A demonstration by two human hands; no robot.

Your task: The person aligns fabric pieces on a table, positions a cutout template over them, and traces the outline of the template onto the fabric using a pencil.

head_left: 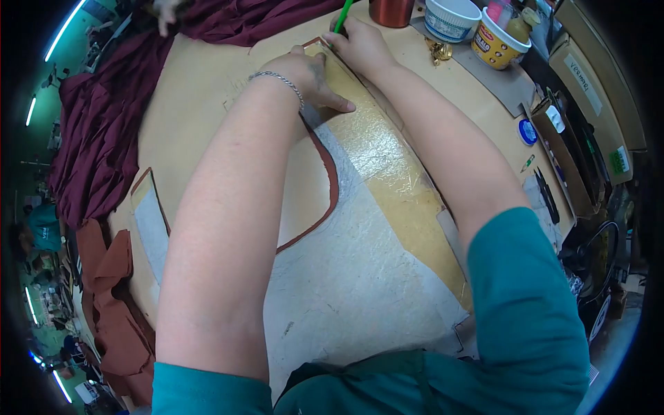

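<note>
Pale table runs under everything, dim room beyond. I see a red cup, white tub and yellow tub crowding the far right, gold scraps beside them. Blue lid, pencil stub and black tool sit right, near open boxes. Maroon cloth bunches along the far and left edges; brown pieces overlap nearer left. Bare tabletop lies between maroon cloth and left forearm. The panel spans the middle up to the torso: wrinkled grey sheet, glossy yellowish strip, curved red-brown edge. My left hand presses its far end, thumb spread wide. My right hand pinches a green pen upright-ish at the far corner.
</note>
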